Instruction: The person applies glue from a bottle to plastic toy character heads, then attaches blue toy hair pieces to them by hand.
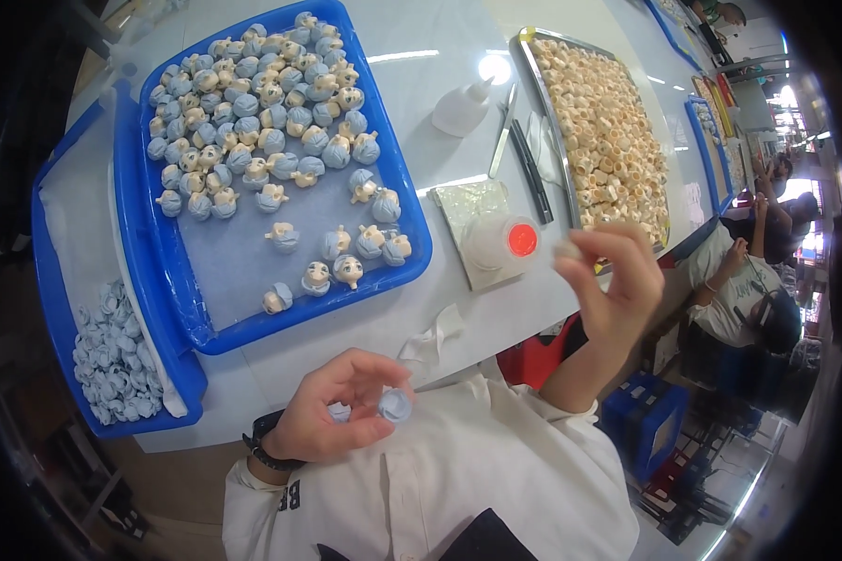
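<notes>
My left hand [341, 404], a dark band at its wrist, is closed in front of my chest. Between its fingertips is a light blue doll hair piece [395, 405], its hollow side partly showing. A second blue hair piece [340, 411] rests within the curled fingers. My right hand [617, 280] is raised at the right, near the metal tray's near corner. Its thumb and forefinger pinch a small pale piece [568, 250], too blurred to name exactly. Next to it, a round translucent jar [489, 241] with a red disc stands on a pale square slab [456, 211].
A blue tray [419, 192] holds many blue-haired doll heads. Left of it, another blue tray [51, 220] contains loose blue hair pieces. The metal tray [544, 86] is filled with flesh-coloured pieces. A white squeeze bottle [461, 109], tweezers [503, 131], a black pen [533, 173] and crumpled tissue [435, 335] lie between.
</notes>
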`<state>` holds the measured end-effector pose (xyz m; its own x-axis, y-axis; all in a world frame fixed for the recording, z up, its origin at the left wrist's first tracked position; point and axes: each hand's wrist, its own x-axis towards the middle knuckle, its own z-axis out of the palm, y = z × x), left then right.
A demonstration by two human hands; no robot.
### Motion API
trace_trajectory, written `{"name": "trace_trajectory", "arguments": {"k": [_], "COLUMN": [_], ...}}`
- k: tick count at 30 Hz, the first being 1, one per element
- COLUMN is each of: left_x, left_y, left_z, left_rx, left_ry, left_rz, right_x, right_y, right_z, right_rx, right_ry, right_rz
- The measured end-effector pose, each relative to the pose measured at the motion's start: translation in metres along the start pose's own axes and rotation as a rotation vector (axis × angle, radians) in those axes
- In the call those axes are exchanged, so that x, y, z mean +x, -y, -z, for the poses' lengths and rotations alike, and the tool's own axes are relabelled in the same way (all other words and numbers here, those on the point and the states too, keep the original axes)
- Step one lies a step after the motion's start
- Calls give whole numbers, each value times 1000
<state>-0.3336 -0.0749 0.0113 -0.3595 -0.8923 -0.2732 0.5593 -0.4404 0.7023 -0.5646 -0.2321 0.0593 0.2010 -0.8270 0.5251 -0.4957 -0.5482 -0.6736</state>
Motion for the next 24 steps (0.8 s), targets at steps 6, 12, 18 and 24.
{"name": "trace_trajectory", "arguments": {"k": [6,12,18,24], "left_x": [0,2,4,5], "left_y": [6,7,3,2], "left_z": [5,7,-4,-7], "left_rx": [134,217,248,384], "left_ry": [-34,-152,-266,-325], "left_rz": [-189,-361,-413,-431], "right_x": [8,8,-25,-39], "right_y": [-14,-14,-37,-14], "right_z": [-9,-10,-11,-21], "right_rx": [-159,-189,-17,273], "right_ry": [375,415,208,-12], "right_rz": [88,116,75,138]}}
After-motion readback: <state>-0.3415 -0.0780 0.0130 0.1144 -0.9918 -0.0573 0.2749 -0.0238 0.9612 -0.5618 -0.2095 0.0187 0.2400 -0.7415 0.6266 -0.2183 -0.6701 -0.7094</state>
